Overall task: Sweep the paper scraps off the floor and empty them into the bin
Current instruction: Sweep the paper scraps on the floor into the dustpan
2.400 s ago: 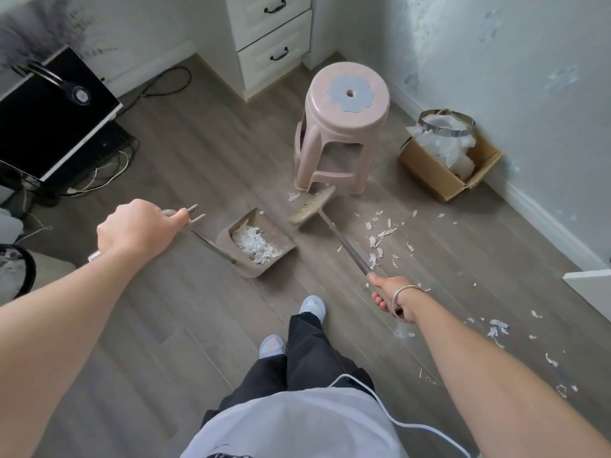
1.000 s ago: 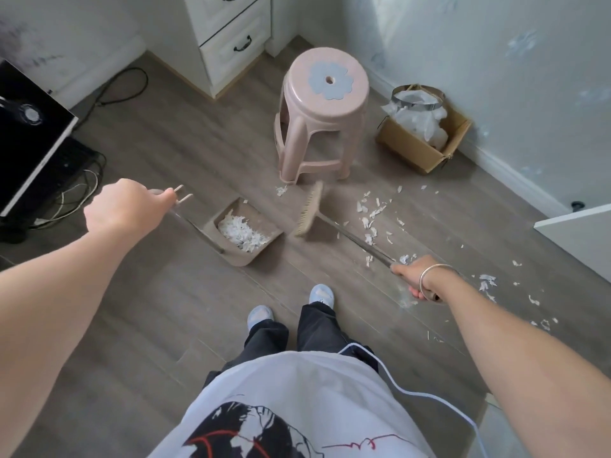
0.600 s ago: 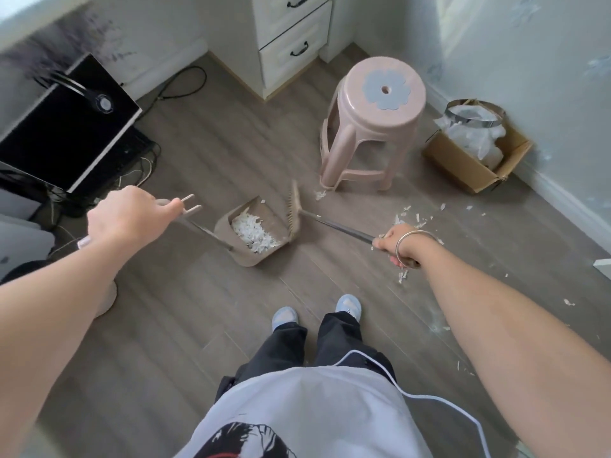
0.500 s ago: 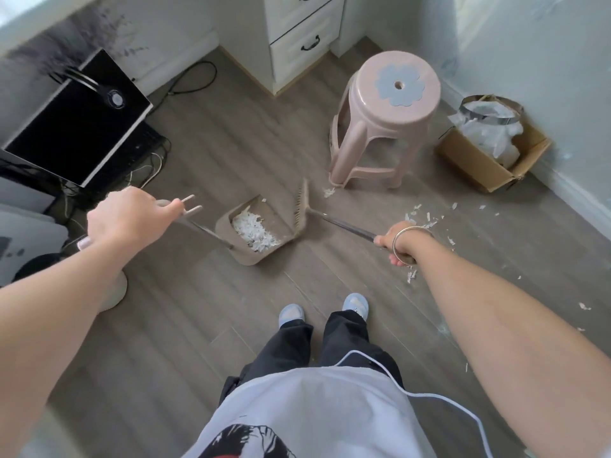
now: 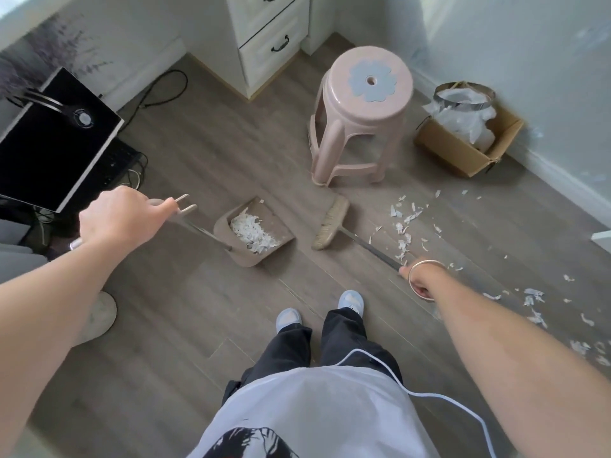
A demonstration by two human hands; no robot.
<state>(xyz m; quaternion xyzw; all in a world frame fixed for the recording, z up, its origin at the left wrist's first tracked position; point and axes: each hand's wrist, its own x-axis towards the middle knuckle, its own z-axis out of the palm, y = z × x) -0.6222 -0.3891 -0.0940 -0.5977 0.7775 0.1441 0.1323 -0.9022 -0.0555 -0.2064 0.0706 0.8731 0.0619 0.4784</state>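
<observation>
Tally: one dustpan (image 5: 254,231), one broom (image 5: 330,223), one pink stool (image 5: 370,94), one cardboard box (image 5: 453,153), one lined bin (image 5: 463,107), one monitor (image 5: 53,143), two shoes (image 5: 351,300), two drawers (image 5: 274,44). Loose paper scraps (image 5: 401,226): dozens (too small to count exactly).

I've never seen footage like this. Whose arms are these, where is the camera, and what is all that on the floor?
No machine here: a person wears a wide-angle camera on the head, so the single picture looks down past their own arms and feet. The left hand grips the long handle of a dustpan, which holds a heap of white paper scraps. The right hand grips a broom, its brush head low beside the pan, not touching it. More loose scraps lie on the wooden floor to the right. Behind stand a pink stool and a bag-lined bin in a cardboard box.
</observation>
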